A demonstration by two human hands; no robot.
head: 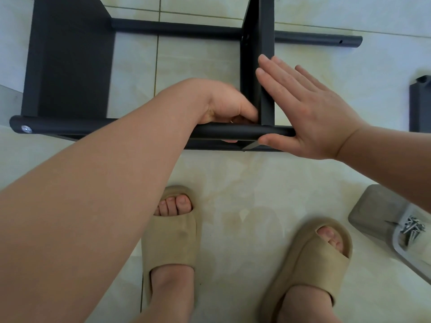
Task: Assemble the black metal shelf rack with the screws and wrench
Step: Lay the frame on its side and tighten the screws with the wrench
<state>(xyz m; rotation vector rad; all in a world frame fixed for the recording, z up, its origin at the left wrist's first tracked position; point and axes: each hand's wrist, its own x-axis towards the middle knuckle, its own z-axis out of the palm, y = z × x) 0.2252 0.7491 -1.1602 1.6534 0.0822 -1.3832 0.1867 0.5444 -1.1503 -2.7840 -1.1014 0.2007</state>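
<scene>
**While the rack lies on the floor, both hands are at its near tube**

As it is seen from above, the black rack (177,29) is laid on its side on the tiled floor (233,183), just in front of the person's feet in beige slippers (170,231). A wide panel (70,66) is joined to the near tube (93,127) at the left, where one bright screw (26,129) is set in the tube's end. A narrower panel (267,43) stands further right, between the near tube and the far tube (314,39).

The left hand (226,106) is curled round the near tube just beside the narrower panel, the thumb over the top and a fingertip seen below. Something small and pale shows under the thumb, but what it is cannot be told. The right hand (303,108) is held flat with straight fingers against the right face of the narrower panel, and its thumb is pressed on the near tube.

Loose screws (411,227) are heaped in a grey tray (373,213) at the lower right. Another black part (419,106) is lying at the right edge, well apart from the rack.
</scene>
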